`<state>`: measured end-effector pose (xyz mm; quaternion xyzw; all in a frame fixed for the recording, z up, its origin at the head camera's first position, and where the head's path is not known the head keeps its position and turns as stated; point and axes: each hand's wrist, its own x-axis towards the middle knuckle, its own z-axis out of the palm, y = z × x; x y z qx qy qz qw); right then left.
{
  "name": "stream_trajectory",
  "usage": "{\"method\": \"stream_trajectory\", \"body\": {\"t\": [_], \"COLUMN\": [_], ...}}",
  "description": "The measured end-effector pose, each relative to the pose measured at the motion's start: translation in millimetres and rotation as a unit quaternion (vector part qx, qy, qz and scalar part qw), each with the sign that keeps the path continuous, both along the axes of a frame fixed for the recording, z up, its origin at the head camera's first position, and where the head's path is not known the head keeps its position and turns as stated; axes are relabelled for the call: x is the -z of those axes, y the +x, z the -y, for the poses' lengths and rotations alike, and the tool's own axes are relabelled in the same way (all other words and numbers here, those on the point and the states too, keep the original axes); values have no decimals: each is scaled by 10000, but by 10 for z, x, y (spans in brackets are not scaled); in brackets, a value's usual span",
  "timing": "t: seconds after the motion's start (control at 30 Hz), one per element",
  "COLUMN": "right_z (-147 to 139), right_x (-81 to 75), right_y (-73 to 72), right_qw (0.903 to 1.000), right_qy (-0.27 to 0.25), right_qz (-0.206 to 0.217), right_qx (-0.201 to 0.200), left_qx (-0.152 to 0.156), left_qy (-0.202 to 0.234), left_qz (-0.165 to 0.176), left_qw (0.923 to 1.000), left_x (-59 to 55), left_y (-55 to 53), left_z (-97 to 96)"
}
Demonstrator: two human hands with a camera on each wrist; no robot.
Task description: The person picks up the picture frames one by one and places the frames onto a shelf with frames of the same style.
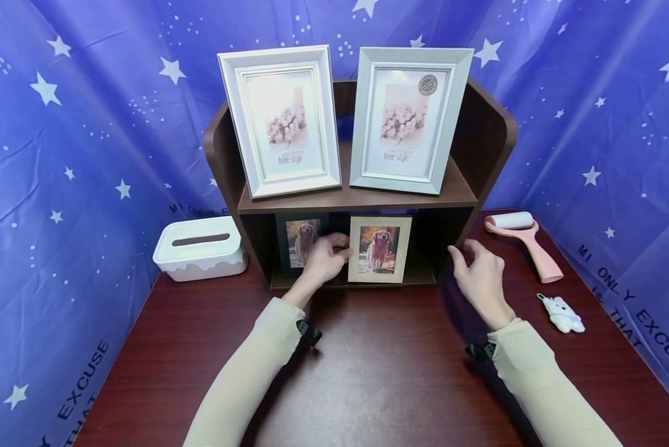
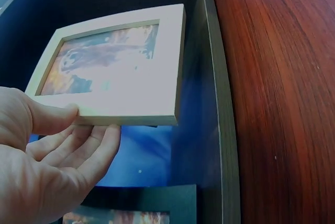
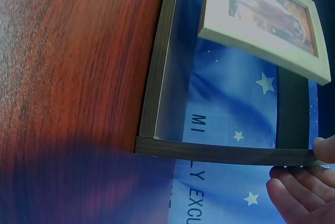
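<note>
My left hand (image 1: 324, 259) reaches into the lower level of a dark brown shelf (image 1: 345, 200). Its thumb and fingers pinch the side edge of a cream photo frame (image 1: 379, 249) with a dog picture. In the left wrist view that frame (image 2: 157, 93) has its thumb on the front and fingers behind. A dark green photo frame (image 1: 303, 245) with a similar picture stands to its left, partly hidden by the hand. My right hand (image 1: 481, 279) grips the shelf's right side panel (image 3: 225, 153), thumb inside and fingers outside in the right wrist view.
On the upper level stand a white photo frame (image 1: 281, 124) and a pale grey-green photo frame (image 1: 411, 124). A white tissue box (image 1: 202, 257) sits left of the shelf. To the right lie a pink lint roller (image 1: 538, 254) and a white plush keychain (image 1: 561, 314). Starry blue curtains (image 1: 602, 161) surround the table.
</note>
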<state>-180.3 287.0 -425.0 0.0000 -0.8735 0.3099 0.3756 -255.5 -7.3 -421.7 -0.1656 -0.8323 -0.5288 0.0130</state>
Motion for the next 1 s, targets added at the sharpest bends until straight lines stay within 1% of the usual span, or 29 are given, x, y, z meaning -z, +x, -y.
{"method": "stream_trajectory", "body": {"t": [0.07,0.17,0.3,0.77,1.0], "right_z": [6,8,-1,2,20], "right_x": [-3,-5,-4,6,8], "right_y": [-2,-3,0,7,5], "right_qw": [10000,10000,10000,10000,10000], "right_qy": [8,23,28,43,18], "right_qz": [1,15,26,-64,-80], "right_qx": [-17,-22,21,38,44], "left_qx": [-39,-32,-62,-102,-272], "left_qy": [-121,-160,-330,-325,-322], "left_qz": [-68,-150,-243,-98,-146], "left_qw": [9999,9998,9991,9994,9990], "left_x": [2,17,48,119,163], "left_y": [-20,-51,-83,-92,-118], "left_z": [-25,-62,-108,-177,-178]}}
